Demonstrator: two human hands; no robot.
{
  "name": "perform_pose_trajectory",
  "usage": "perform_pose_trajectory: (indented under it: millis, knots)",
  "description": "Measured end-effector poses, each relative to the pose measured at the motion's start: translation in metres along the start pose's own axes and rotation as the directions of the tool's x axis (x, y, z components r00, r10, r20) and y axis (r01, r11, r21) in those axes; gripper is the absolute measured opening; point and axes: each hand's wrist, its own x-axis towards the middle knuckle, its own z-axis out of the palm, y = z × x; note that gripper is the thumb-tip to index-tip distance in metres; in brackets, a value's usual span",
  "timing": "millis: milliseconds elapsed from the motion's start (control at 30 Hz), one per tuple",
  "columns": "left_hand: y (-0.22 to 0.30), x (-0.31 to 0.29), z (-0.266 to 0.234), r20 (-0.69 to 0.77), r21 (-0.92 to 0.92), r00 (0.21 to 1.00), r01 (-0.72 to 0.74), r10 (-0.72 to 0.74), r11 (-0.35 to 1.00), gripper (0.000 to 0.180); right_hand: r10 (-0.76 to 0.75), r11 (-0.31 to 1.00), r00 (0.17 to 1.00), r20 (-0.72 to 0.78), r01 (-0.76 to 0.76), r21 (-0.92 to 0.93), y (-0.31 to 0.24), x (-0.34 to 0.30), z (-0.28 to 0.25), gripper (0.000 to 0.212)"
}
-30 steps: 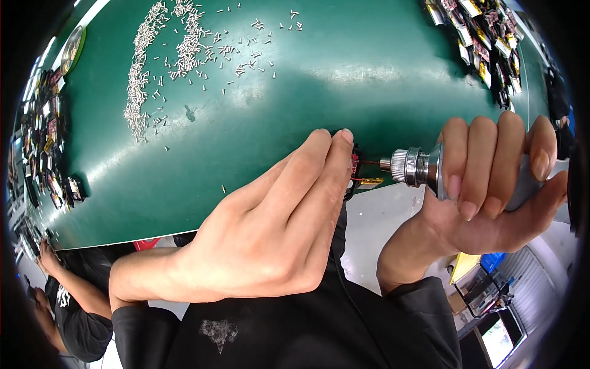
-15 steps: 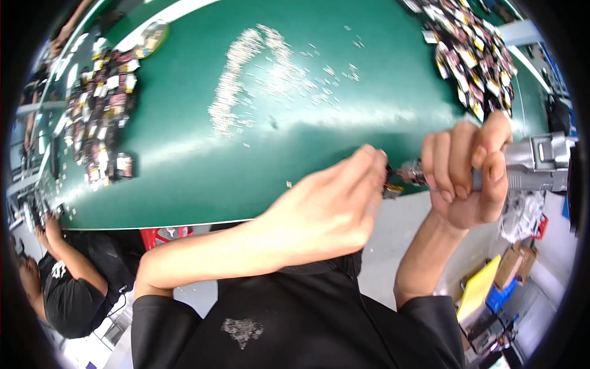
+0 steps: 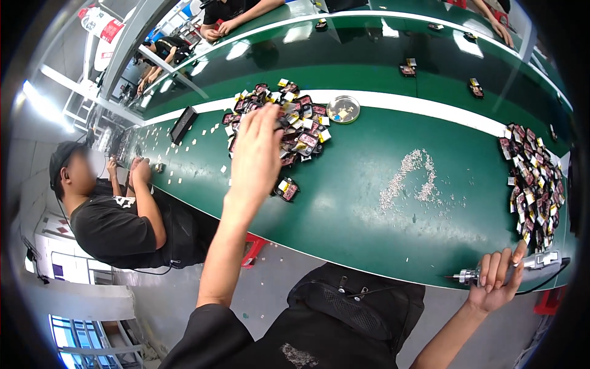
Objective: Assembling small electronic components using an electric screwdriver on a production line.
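Note:
My left hand (image 3: 255,157) reaches over a heap of small black devices with clear windows and white and yellow tabs (image 3: 304,132) on the left of the green table. Between its fingertips and thumb sits one small black device (image 3: 281,123), partly hidden by the fingers. My right hand (image 3: 496,280) is closed round a silver electric screwdriver (image 3: 544,259) at the table's front right edge. The screwdriver's bit (image 3: 455,277) points left and touches nothing. Small silvery screws (image 3: 396,187) lie scattered in an arch between my hands.
A second heap of black devices (image 3: 534,190) lies at the right. A round dish (image 3: 343,109) holds small pieces. A single device (image 3: 286,189) lies apart. Farther left are a black tray (image 3: 183,125) and a seated co-worker (image 3: 117,209). Beyond a white rail, several devices lie on another green surface (image 3: 369,67).
My left hand has gone from the screwdriver's tip to the left heap, carrying a small black device. My right hand, still gripping the screwdriver, is lower. The view has swung left.

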Motion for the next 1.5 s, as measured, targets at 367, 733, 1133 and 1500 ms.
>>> perform_pose_trajectory:
  millis: [367, 733, 1133, 1500]
  knots:
    - [0.104, -0.038, 0.016, 0.218, -0.437, 0.953, -0.097, 0.210, 0.894, 0.027, 0.133, 0.978, 0.989, -0.071, -0.119, 0.172, 0.026, -0.009, -0.007, 0.013]
    - [0.114, -0.029, 0.036, 0.151, -0.396, 0.925, -0.267, 0.349, 0.879, 0.022, 0.124, 0.967, 0.989, -0.075, -0.104, 0.231, 0.023, -0.011, -0.010, 0.012]
    - [0.117, -0.043, 0.019, 0.265, -0.659, 0.943, 0.024, 0.202, 0.752, 0.011, 0.125, 0.968, 0.984, -0.126, -0.094, 0.231, 0.023, -0.013, -0.007, 0.012]
    - [0.191, -0.075, 0.005, 0.580, -0.725, 0.799, 0.596, 0.161, -0.347, 0.021, -0.024, 0.950, 0.989, -0.143, 0.067, 0.307, 0.021, -0.003, 0.062, 0.015]
